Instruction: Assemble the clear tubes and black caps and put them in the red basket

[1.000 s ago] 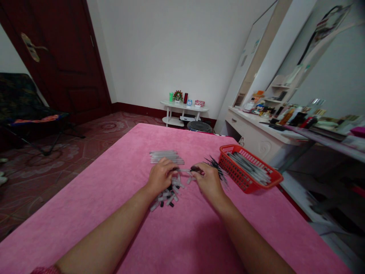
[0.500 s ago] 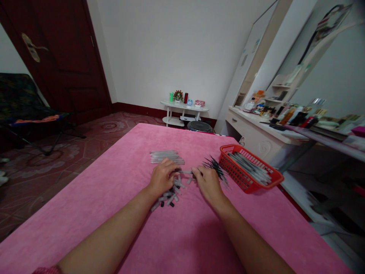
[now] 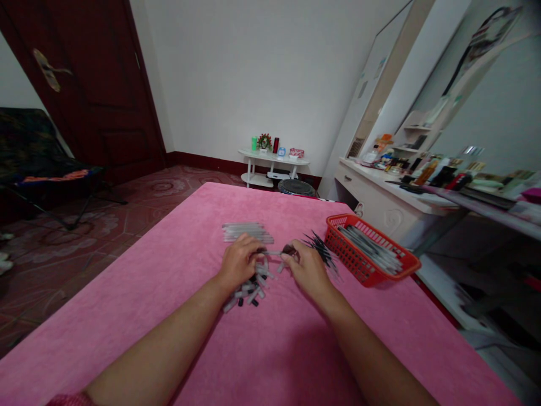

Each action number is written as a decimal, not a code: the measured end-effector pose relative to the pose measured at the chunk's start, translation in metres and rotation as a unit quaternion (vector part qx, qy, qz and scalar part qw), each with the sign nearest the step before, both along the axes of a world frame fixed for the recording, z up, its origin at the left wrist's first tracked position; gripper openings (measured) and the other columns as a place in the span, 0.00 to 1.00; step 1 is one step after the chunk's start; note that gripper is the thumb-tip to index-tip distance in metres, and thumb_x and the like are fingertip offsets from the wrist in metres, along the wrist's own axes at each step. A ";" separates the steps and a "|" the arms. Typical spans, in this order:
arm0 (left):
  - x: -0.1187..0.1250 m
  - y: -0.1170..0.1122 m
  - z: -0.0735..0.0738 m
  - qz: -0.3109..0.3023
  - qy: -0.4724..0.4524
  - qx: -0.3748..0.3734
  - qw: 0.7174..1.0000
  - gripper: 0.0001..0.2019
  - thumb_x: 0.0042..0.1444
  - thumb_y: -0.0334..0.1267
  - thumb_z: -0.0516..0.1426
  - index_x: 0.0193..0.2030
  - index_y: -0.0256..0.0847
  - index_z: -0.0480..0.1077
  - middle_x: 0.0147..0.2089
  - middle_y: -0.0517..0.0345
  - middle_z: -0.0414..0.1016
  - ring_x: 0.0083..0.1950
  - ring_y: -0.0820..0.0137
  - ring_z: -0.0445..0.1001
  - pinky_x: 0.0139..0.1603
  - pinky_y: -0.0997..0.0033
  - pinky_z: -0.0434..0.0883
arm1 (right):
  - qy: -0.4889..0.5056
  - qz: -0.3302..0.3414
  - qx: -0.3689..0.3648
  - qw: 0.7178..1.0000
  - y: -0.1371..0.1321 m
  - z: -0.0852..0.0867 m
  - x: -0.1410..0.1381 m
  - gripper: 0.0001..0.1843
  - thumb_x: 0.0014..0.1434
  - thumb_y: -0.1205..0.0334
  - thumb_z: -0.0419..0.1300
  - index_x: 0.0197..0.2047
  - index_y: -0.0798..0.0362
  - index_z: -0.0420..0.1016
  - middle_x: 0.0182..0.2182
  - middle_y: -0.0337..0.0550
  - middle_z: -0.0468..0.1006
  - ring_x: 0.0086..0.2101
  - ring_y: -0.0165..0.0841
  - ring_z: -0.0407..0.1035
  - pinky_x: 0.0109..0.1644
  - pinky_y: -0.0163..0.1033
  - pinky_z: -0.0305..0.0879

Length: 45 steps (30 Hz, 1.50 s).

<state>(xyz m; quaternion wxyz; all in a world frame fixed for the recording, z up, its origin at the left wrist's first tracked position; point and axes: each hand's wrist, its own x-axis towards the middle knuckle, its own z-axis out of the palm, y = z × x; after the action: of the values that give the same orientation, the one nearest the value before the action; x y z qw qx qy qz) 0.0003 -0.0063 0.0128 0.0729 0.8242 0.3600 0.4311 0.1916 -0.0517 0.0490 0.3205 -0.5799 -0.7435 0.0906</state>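
My left hand [image 3: 239, 261] is closed on one end of a slim, greyish pen [image 3: 274, 252], held level just above the pink cloth. The fingertips of my right hand [image 3: 308, 266] pinch its other end. Beneath and beside my left hand lies a loose pile of clear and black pen caps [image 3: 252, 292]. Just beyond that hand, translucent pen barrels [image 3: 245, 231] rest side by side in a row. To the right of my right hand, thin dark pen refills [image 3: 322, 248] are heaped, partly hidden by the hand.
A red plastic basket [image 3: 353, 260] holding many grey pens [image 3: 372, 248] stands at the right of the pink-covered table [image 3: 169, 293]. Farther right is a dressing table [image 3: 380, 194] crowded with bottles. A small white stand [image 3: 274, 160] is against the back wall.
My right hand's fingers have shifted slightly around their end of the pen, and the thumb and fingertips now pinch it. My left hand has stayed nearly still.
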 end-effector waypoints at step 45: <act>-0.002 0.005 -0.006 -0.012 0.005 -0.014 1.000 0.09 0.50 0.26 0.58 0.37 0.41 0.73 0.35 0.55 0.74 0.41 0.65 0.68 0.41 0.65 0.67 | -0.204 -0.096 -0.167 0.960 0.008 -0.011 0.039 0.09 0.43 0.57 0.66 0.27 0.52 0.75 0.26 0.47 0.77 0.28 0.35 0.70 0.26 0.34 0.52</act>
<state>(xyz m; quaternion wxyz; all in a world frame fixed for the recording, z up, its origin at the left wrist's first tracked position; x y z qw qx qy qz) -0.0020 -0.0016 0.0063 0.0879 0.8298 0.3561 0.4206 0.2305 -0.0433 0.0377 0.0674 -0.7000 -0.7083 0.0620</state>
